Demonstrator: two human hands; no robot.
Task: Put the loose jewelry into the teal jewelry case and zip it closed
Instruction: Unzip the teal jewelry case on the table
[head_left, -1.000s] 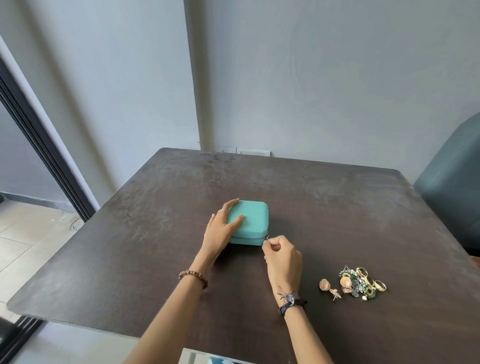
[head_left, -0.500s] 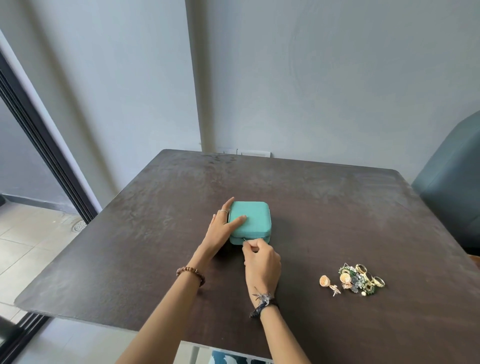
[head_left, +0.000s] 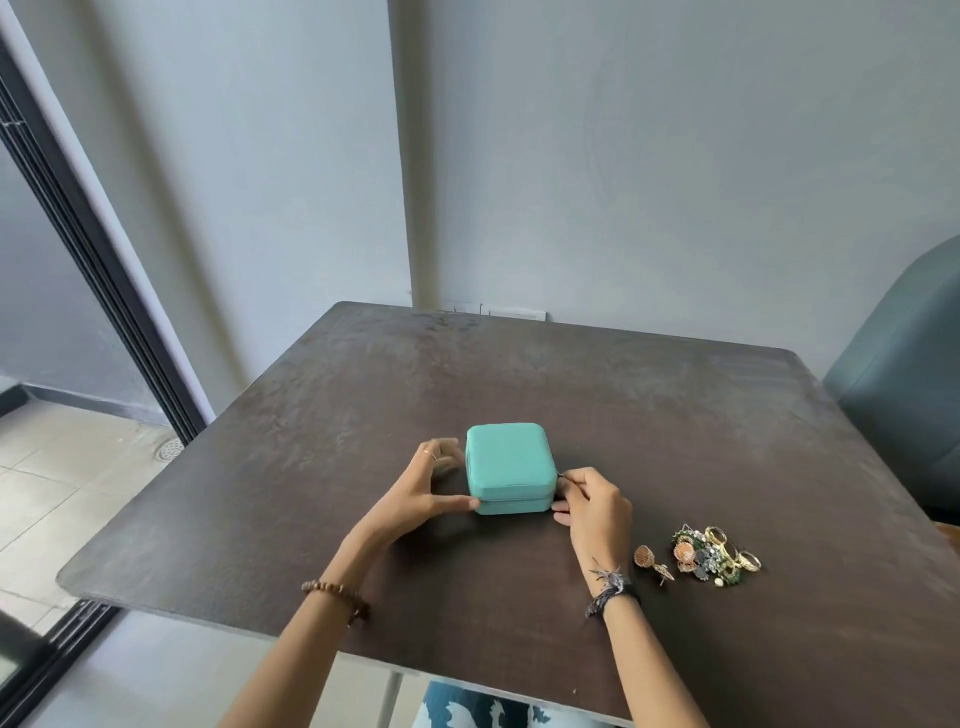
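The teal jewelry case (head_left: 506, 465) sits lid down in the middle of the dark table (head_left: 322, 467). My left hand (head_left: 418, 493) cups its left side: the thumb touches the front left corner and the blurred fingers curve round the left edge. Just right of the case, my right hand (head_left: 592, 506) pinches the small zipper pull (head_left: 560, 474) at the front right corner. The loose jewelry (head_left: 711, 556), a pile of gold rings, shell-shaped earrings and green pieces, lies on the table to the right of my right wrist.
A grey-blue chair (head_left: 904, 415) stands at the table's right edge. The far edge of the table meets a pale wall. A dark door frame (head_left: 88, 249) and a tiled floor are on the left.
My right hand went from the middle of the case's front to its front right corner, still pinching the zipper pull. My left hand slid off the lid to the case's left side.
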